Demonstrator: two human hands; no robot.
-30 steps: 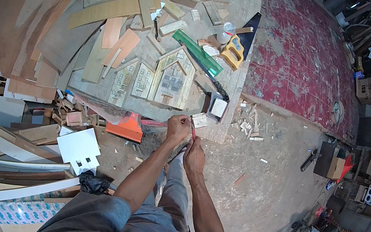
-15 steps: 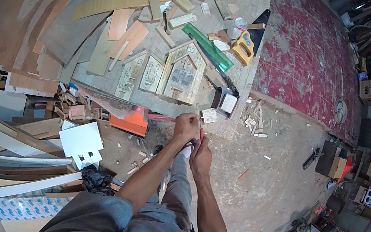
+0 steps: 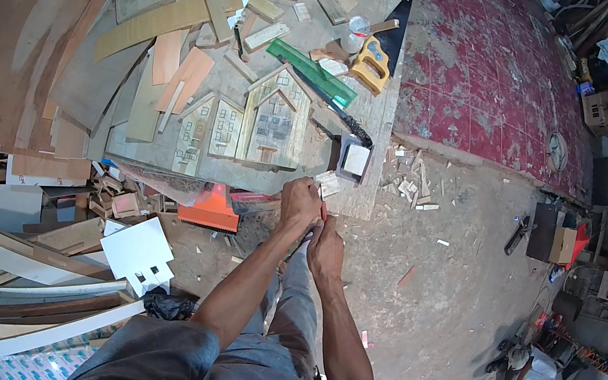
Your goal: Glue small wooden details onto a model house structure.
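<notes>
My left hand point(image 3: 300, 202) is closed at the table's front edge, its fingers curled over whatever it holds. Just below and to its right, my right hand point(image 3: 326, 253) is closed around a slim red tool point(image 3: 323, 211) whose upper end points toward my left fingers. The tool's kind is too small to tell. Beside my left hand, a small pale wood block point(image 3: 329, 184) lies on the table edge. Beyond are flat wooden house shapes with drawn windows: a large gabled one point(image 3: 275, 124), a middle one point(image 3: 227, 128) and a narrow one point(image 3: 193, 134).
On the worktable point(image 3: 242, 173) lie a green ruler point(image 3: 312, 73), a yellow-handled handsaw point(image 3: 372, 64), a clear jar point(image 3: 356, 32) and several boards. A small open box point(image 3: 355, 158) stands at the right corner. Below are an orange scraper-like piece point(image 3: 210, 208) and scrap wood at left.
The whole view has shifted, so the table and its things sit further left. My hands stay close together by the table edge, with the red tool still between them.
</notes>
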